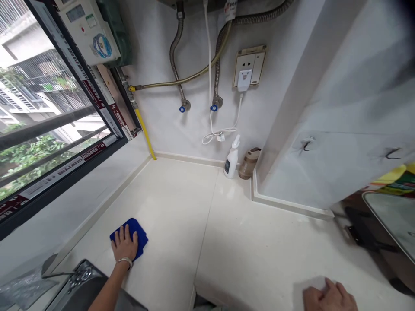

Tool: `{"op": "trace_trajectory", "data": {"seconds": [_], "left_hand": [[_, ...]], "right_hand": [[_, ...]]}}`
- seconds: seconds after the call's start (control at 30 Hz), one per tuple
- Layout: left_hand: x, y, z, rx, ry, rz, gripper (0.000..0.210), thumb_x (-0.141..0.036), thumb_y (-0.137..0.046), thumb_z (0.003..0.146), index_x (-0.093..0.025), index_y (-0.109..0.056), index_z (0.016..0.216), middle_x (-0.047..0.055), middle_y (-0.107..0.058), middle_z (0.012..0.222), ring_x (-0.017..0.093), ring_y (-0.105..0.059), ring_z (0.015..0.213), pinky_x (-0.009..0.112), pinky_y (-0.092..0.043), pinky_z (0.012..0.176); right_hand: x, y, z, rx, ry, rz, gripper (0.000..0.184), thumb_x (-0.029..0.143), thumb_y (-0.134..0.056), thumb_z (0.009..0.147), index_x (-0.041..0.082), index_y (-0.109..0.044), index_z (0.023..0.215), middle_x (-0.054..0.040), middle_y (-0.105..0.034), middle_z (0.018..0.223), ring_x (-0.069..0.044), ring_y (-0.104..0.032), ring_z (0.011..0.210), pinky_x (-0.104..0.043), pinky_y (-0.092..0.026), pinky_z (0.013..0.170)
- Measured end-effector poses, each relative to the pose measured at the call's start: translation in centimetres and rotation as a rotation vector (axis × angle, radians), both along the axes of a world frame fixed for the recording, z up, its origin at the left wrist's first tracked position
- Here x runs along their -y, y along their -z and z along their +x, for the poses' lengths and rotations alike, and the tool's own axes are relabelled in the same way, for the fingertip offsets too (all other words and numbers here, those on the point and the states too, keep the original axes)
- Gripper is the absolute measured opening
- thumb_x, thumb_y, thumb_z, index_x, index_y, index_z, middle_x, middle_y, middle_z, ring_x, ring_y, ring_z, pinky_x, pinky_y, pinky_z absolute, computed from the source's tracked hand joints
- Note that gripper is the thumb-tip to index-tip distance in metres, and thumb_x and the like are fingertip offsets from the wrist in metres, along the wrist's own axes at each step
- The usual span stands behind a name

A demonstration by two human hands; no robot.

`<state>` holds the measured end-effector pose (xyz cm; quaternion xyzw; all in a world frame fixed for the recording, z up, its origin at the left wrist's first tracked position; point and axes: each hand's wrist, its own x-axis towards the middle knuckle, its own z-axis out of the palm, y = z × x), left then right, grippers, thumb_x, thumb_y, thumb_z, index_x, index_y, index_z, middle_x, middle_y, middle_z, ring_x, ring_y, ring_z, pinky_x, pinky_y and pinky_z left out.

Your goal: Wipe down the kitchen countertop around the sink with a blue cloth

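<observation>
My left hand (125,247) lies flat on a dark blue cloth (140,240), fingers spread and pressing it against the pale countertop (168,207). A bracelet circles that wrist. The cloth sticks out past the fingertips and on the right side of the hand. Down at the lower right edge of the view, my right hand (331,298) rests on the counter with its fingers curled in. Nothing shows in it, and its lower part is cut off by the frame.
A white spray bottle (231,158) and a brown container (249,164) stand against the back wall. Above them are a plugged socket (249,67) and hoses. A window (48,108) and gas meter (92,32) are left; a dark sink edge (94,280) lies below; a glass-topped appliance (392,216) stands right.
</observation>
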<state>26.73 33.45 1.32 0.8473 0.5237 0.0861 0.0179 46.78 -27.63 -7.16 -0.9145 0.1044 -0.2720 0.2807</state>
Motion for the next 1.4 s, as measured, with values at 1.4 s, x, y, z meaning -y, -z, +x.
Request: {"op": "trace_trajectory", "data": {"seconds": [1.4], "left_hand": [[40.7,0.4,18.8,0.045,1.775,-0.333,0.069,-0.051,-0.034,0.099,-0.018,-0.02,0.158,0.01,-0.019,0.165,0.032,-0.005,0.153,0.056,-0.004,0.123]], "right_hand": [[9.7,-0.6,-3.8,-0.104,-0.138,-0.274,0.046,0.031,-0.037,0.089,0.016,-0.055,0.128,-0.0129,-0.059,0.132,-0.031,-0.056,0.119,-0.049,-0.046,0.098]]}}
